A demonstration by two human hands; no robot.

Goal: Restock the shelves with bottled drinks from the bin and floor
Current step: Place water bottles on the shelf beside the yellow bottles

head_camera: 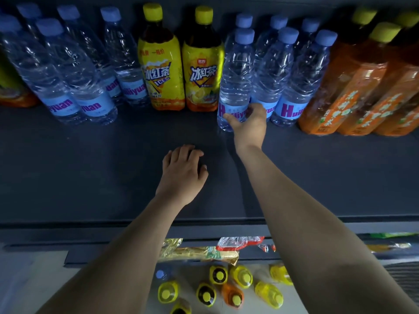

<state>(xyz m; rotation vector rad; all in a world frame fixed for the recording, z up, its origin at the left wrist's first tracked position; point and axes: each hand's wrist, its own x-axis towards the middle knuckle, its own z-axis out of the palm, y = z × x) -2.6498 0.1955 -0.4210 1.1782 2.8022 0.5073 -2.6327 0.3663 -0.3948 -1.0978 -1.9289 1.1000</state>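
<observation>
Held btl: water bottle [234,87], clear ribbed plastic, blue cap, blue label w/ purple lettering. Stands upright at the front of the water group, right of shelf centre, just beside the right-hand iced-tea bottle.
Right hand [247,123]: thumb and fingers wrapped round that btl's label, low near the base.
Left hand [183,171]: fingers loosely curled, holding nothing, over the bare shelf mid-front. Can't tell if it touches.
Open room: shelf [90,166] has a wide bare strip between its front edge and the btl row, esp. front-left.
Back row: more water bottles [68,75] toward the left edge, two iced-tea bottles [162,71] at centre, orange tea bottles [344,87] toward the right edge.
Floor: below the front edge, floor bottles [226,284] seen caps-up, mostly yellow, one orange, one blue-capped. Crinkled plastic wrap [197,250] near them.
Materials: shelf matte, dark, smooth. Water btls thin and crinkly. Iced-tea btls have glossy yellow sleeves and yellow caps. Orange btls are squarish w/ yellow-green caps.
</observation>
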